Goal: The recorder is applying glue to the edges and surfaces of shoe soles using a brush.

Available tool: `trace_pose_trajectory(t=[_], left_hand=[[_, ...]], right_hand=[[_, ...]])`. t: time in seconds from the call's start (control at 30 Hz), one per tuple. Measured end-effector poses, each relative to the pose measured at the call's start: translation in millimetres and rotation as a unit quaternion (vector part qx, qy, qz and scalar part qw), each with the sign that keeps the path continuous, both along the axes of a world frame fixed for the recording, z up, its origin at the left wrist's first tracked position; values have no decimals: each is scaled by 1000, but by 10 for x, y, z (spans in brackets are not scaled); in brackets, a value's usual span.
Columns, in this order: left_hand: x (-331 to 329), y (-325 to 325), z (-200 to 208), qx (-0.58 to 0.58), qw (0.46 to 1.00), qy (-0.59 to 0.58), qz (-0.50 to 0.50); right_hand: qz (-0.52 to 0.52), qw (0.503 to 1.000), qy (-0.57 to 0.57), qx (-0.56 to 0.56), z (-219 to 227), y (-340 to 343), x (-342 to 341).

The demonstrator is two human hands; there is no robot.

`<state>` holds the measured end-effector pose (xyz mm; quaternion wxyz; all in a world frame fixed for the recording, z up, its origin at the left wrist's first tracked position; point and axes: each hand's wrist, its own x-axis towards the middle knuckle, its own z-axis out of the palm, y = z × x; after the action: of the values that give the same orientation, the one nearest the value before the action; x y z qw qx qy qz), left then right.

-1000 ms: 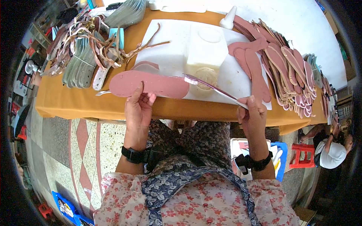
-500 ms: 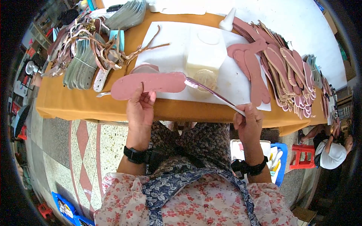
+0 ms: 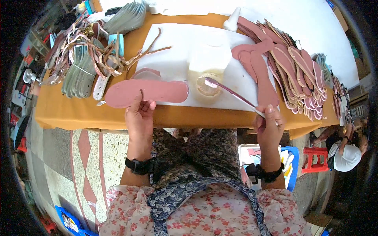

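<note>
The left hand [image 3: 139,118] grips a pink insole-shaped piece [image 3: 157,91] by its near edge, thumb on top and fingers curled beneath, a hold that probably keeps the broad face level and uncovered. The piece hangs over the near edge of a white sheet [image 3: 167,51].

The right hand [image 3: 271,120] pinches the far end of a toothbrush [image 3: 238,95] between thumb and fingers; gripping there likely keeps the fingers well away from the bristles. The bristled head lies over the round mouth of a pale jar [image 3: 208,65]; I cannot tell whether it touches the contents. The jar sits between the 2 hands' sides, seemingly for easy reach.

Beside it on the right lie loose pink pieces [image 3: 264,78], overlapping, then a fanned pile of edged insoles [image 3: 303,74]. To the left are tangled straps [image 3: 94,51] and clear soles [image 3: 80,70], these tied by a band, presumably to keep them together. An orange cloth [image 3: 78,116] covers the table. Beyond, at right, 1 other person [image 3: 348,155] is near a red stool [image 3: 315,159].
</note>
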<state>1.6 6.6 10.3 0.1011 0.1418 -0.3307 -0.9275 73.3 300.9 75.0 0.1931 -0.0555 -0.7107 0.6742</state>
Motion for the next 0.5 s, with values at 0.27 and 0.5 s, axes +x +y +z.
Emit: trace_pose_trajectory(t=[0.27, 0.5], left_hand=[[87, 83, 46, -53, 997, -21, -53], [112, 188, 81, -77, 995, -8, -65]], right_hand=[[20, 973, 37, 227, 324, 5, -124], [154, 888, 133, 412, 521, -275, -374]])
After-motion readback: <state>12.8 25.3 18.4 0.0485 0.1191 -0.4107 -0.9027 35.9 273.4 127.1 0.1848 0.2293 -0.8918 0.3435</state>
